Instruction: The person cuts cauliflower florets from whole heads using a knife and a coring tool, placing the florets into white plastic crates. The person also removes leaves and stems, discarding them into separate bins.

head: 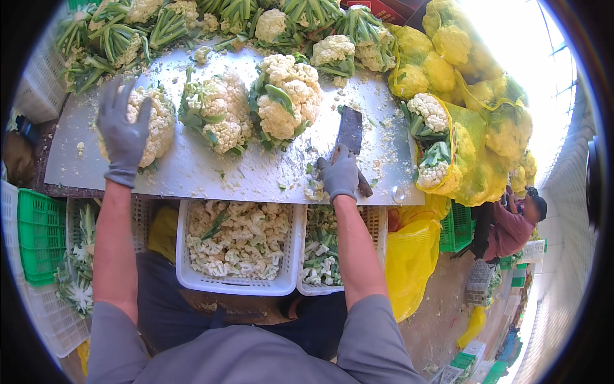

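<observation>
My left hand [123, 127], in a grey glove, is over the left side of a trimmed cauliflower head [158, 127]. Its fingers are spread; whether the palm touches the head cannot be told. My right hand [339, 174], also gloved, grips a dark cleaver [350, 128] where blade and handle meet. The blade points away from me, flat against or just above the white tabletop [268, 177], and the wooden handle [365, 185] sticks out beside the wrist. Between my hands sit a cauliflower with some green leaf [218, 113] and a larger cauliflower [288, 98].
Leafy cauliflowers [235, 14] are piled along the far edge. At right lie yellow mesh sacks [472, 144] of cauliflower. Below the table edge stand a white crate [237, 287] of florets and a second crate [321, 289] of trimmings. A person [513, 225] is in the right background.
</observation>
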`<state>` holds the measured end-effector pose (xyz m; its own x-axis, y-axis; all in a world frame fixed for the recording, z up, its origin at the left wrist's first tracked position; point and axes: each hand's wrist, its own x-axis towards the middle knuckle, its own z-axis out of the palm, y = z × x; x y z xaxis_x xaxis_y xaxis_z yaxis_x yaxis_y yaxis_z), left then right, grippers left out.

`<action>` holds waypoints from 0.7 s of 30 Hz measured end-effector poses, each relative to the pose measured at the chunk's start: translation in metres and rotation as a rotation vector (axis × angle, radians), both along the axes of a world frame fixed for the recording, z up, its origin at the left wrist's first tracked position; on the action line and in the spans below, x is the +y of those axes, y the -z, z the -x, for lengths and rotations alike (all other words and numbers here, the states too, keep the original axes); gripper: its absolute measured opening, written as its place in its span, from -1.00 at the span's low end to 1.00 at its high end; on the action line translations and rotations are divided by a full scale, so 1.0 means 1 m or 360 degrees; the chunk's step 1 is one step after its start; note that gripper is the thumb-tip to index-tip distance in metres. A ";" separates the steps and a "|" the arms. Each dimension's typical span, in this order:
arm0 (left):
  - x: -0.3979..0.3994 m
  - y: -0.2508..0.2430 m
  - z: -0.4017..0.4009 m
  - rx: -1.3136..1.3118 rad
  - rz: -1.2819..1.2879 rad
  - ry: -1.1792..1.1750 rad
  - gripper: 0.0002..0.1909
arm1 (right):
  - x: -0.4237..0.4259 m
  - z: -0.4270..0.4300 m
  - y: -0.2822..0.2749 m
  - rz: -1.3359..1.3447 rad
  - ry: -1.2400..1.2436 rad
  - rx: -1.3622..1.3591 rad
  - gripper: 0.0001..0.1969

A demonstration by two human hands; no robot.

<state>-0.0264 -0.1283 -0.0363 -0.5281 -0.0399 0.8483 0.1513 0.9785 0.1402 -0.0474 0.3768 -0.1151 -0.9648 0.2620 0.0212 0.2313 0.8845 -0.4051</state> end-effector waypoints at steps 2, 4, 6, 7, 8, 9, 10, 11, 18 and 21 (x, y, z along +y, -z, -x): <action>0.047 0.002 0.002 -0.0112 -0.0088 0.0318 -0.45 | 0.017 0.004 0.020 -0.0122 0.0103 0.0245 -0.35; 0.084 0.001 -0.008 -0.0359 0.0017 0.0496 -0.44 | 0.032 0.007 0.027 0.0321 0.0164 0.0353 -0.35; 0.114 -0.004 -0.014 -0.0573 0.0113 0.0643 -0.41 | 0.048 0.003 0.020 0.1077 0.0325 0.0390 -0.41; 0.121 -0.007 -0.018 -0.0665 0.0151 0.0653 -0.39 | 0.049 -0.001 0.013 0.1627 0.0431 0.0351 -0.45; 0.126 -0.002 -0.017 -0.0692 0.0137 0.0693 -0.38 | 0.051 -0.007 0.005 0.1774 0.0351 0.0346 -0.50; 0.131 -0.001 -0.017 -0.0710 0.0144 0.0691 -0.39 | 0.048 -0.017 -0.015 0.1852 0.0429 0.0299 -0.54; 0.139 -0.003 -0.018 -0.0725 0.0153 0.0703 -0.39 | 0.057 -0.026 -0.023 0.2098 0.0353 0.0298 -0.54; 0.147 -0.001 -0.019 -0.0744 0.0164 0.0723 -0.40 | 0.065 -0.037 -0.027 0.2343 0.0281 0.0300 -0.53; 0.193 0.008 -0.008 -0.0607 -0.0293 0.0931 -0.30 | 0.022 -0.102 -0.109 0.3056 0.0147 0.0670 -0.52; 0.217 -0.003 0.007 -0.0568 -0.0360 0.0956 -0.17 | 0.059 -0.104 -0.097 0.2454 0.0063 0.0445 -0.57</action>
